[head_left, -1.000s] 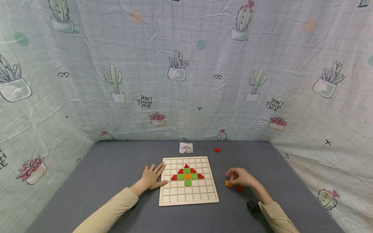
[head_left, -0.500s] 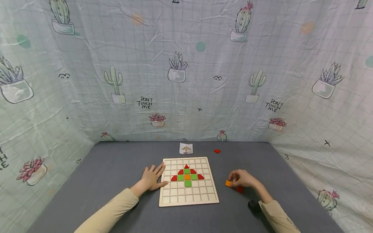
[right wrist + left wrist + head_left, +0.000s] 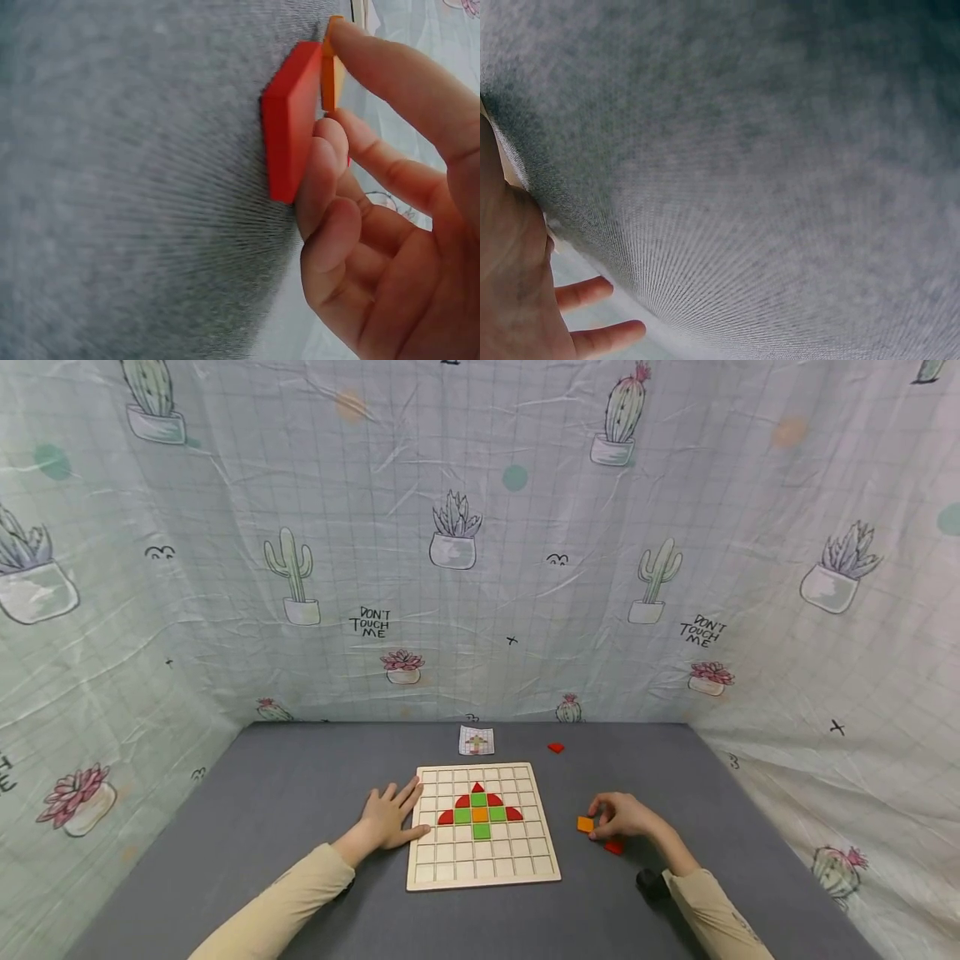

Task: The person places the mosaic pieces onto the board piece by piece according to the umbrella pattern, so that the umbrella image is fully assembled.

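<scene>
A pale wooden grid board lies on the table, bearing red, green and orange tiles in an arrow-like pattern. My left hand rests with spread, straight fingers on the board's left edge; some of those fingers show in the left wrist view. Right of the board, my right hand pinches an orange square tile between thumb and a fingertip. Beneath that hand a red tile lies on the cloth, close to the curled fingers.
Behind the board lies a small printed pattern card. Another red tile sits at the back right. A black object is by the right wrist. Patterned curtains enclose the grey table.
The orange tile has turned and shifted slightly away from the red tile, gripped by my right fingers, showing more of its face. My left hand and the board stay in place.
</scene>
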Demonstrator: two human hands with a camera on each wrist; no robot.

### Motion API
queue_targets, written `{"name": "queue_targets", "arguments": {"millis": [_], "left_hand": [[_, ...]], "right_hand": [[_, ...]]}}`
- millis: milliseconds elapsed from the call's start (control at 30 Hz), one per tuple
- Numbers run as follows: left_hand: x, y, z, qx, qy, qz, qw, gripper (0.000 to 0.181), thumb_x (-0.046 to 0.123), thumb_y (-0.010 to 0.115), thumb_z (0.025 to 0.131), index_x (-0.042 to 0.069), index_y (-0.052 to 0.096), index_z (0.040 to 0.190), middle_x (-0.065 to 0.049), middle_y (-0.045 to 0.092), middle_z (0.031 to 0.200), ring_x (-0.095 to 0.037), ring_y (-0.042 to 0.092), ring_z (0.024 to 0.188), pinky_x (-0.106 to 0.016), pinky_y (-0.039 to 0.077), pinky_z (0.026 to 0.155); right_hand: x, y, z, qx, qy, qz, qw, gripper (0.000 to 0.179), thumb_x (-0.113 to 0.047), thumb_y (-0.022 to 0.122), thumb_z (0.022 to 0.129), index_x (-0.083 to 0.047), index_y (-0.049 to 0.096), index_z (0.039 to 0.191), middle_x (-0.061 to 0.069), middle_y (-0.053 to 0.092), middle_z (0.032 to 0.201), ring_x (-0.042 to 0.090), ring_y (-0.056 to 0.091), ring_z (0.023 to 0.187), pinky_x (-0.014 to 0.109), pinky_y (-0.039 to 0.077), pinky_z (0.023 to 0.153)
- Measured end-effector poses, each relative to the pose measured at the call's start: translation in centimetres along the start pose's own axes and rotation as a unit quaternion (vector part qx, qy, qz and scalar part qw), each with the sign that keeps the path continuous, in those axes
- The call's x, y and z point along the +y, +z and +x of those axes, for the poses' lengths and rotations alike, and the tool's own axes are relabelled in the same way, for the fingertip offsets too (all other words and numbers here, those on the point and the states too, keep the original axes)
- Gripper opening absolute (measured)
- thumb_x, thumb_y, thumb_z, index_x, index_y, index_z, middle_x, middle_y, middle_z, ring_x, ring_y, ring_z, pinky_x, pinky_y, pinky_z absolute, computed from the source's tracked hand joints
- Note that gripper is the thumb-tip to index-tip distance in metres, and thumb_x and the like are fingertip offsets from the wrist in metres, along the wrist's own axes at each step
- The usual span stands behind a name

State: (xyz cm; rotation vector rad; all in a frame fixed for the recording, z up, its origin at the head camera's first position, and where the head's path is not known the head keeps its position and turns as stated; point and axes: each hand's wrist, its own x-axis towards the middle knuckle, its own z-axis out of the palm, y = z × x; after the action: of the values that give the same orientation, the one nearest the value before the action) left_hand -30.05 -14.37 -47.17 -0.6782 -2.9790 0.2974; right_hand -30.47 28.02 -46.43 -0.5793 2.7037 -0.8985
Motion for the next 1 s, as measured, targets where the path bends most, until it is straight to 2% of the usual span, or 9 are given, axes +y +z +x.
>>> {"name": "queue_targets", "arguments": {"millis": [100,300,400,600,633,1000], "left_hand": [[0.1,-0.3,0.0,-0.007,-0.001,-0.004,1.0000,0.075,0.061,0.041,0.084,0.012,0.032,0.139,-0.003,0.032,0.144,-0.031,0.041,0.120,-0.050,0.035,0.083],[0.1,-0.2,0.1,-0.013,0.002,-0.004,0.9999,0.073,0.060,0.039,0.085,0.012,0.031,0.140,-0.004,0.030,0.145,-0.031,0.040,0.121,-0.050,0.035,0.085],[0.0,-0.1,0.0,-0.010,0.006,0.002,0.9999,0.074,0.061,0.035,0.086,0.010,0.031,0.140,-0.005,0.031,0.144,-0.029,0.042,0.119,-0.049,0.035,0.085],[0.1,-0.4,-0.2,-0.008,0.002,-0.003,1.0000,0.074,0.060,0.038,0.086,0.011,0.031,0.140,-0.004,0.031,0.144,-0.030,0.041,0.120,-0.049,0.035,0.084],[0.1,-0.5,-0.2,-0.007,0.000,-0.008,0.9999,0.073,0.059,0.041,0.085,0.011,0.032,0.139,-0.004,0.032,0.144,-0.031,0.041,0.120,-0.050,0.035,0.084],[0.2,-0.4,-0.1,-0.008,-0.006,-0.003,0.9999,0.074,0.062,0.040,0.084,0.013,0.032,0.139,-0.002,0.031,0.144,-0.031,0.041,0.120,-0.050,0.035,0.083]], "right_hand": [[0.0,0.0,0.0,-0.001,0.002,-0.005,1.0000,0.026,-0.016,0.075,0.069,-0.005,0.059,0.087,0.000,0.055,0.066,0.006,0.046,0.054,0.023,0.039,0.050],[-0.2,0.1,-0.1,-0.003,0.002,-0.005,1.0000,0.018,-0.011,0.073,0.069,-0.006,0.060,0.080,-0.001,0.054,0.064,0.006,0.046,0.053,0.022,0.038,0.050],[-0.5,0.1,-0.1,-0.003,0.001,-0.011,0.9999,0.021,-0.014,0.075,0.069,-0.005,0.059,0.081,0.000,0.053,0.064,0.006,0.045,0.053,0.022,0.038,0.050],[-1.2,0.2,0.1,0.002,-0.007,-0.033,0.9994,0.030,-0.024,0.076,0.069,-0.004,0.057,0.081,-0.001,0.051,0.063,0.006,0.043,0.052,0.021,0.036,0.049],[-1.2,0.3,0.1,0.004,-0.011,-0.035,0.9993,0.029,-0.023,0.075,0.069,-0.004,0.057,0.081,-0.001,0.051,0.063,0.006,0.042,0.051,0.021,0.036,0.049],[-0.9,0.3,0.4,0.009,-0.036,-0.018,0.9992,0.022,-0.013,0.073,0.071,-0.003,0.057,0.082,0.000,0.053,0.064,0.004,0.045,0.053,0.021,0.039,0.050]]}}
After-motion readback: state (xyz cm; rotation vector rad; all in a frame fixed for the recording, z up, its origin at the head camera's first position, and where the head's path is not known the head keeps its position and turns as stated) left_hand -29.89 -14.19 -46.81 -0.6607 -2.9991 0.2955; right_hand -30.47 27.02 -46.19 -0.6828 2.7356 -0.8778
